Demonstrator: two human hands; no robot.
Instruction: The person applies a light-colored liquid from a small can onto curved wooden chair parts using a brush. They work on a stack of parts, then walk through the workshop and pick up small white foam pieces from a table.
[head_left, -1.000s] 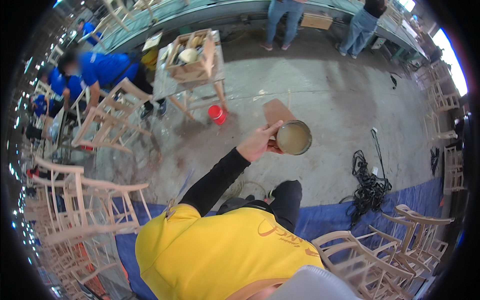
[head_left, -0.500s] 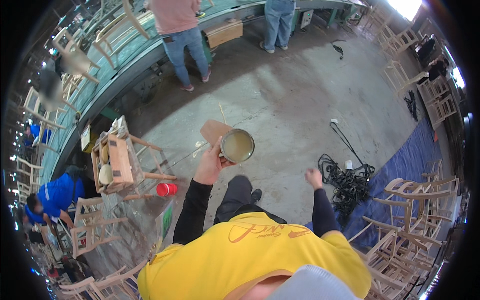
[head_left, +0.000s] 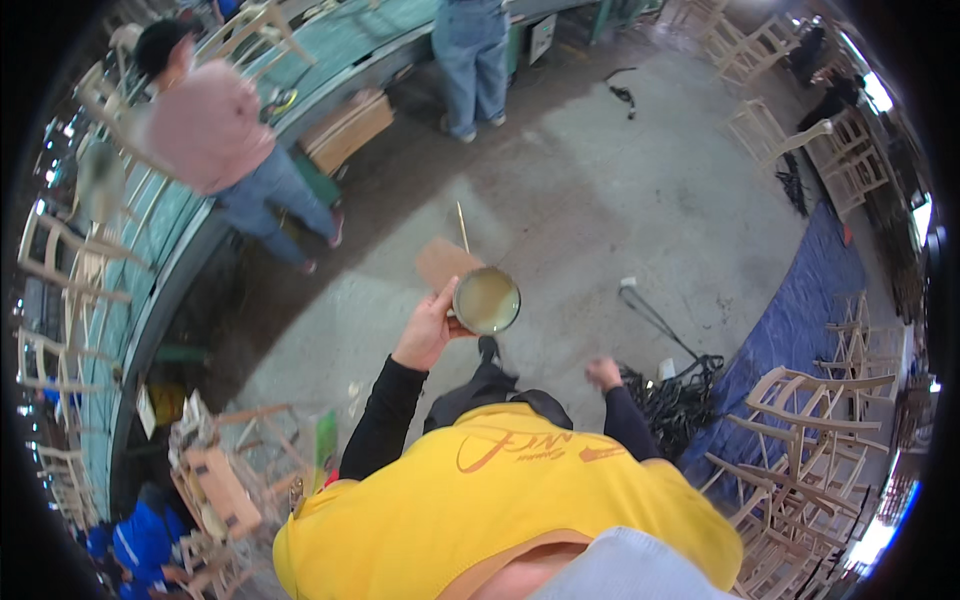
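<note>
Head view: The left hand [head_left: 428,330] is closed partway, grasping a round cup [head_left: 488,300] by its left side, with the thumb up near the rim and the fingers curled beneath. A flat brown piece [head_left: 445,264] with rounded corners juts out beyond the thumb, just beside the cup; how it is gripped is hidden. Past its upper edge shows a thin pale stick [head_left: 462,227]; whether that touches the piece, I cannot tell. The right hand [head_left: 603,374] hangs well apart from the cup, fingers curled and blurred; I cannot tell whether anything is inside them.

The cup is held above the bare floor [head_left: 560,220], in front of the person's legs, its mouth facing the camera. Inside is a cloudy, yellowish-tan filling that looks liquid, browner in the middle and paler toward the lower rim, where a small bright glint sits. The rim is thin and dark.

A wooden box [head_left: 222,490] stands at the lower left, too blurred to show its contents. Near the right hand, a heap of black straps [head_left: 672,400] lies on the floor beside the left edge of a blue sheet [head_left: 765,335]. Pale wooden chairs [head_left: 815,440] are gathered near that sheet's lower end.
</note>
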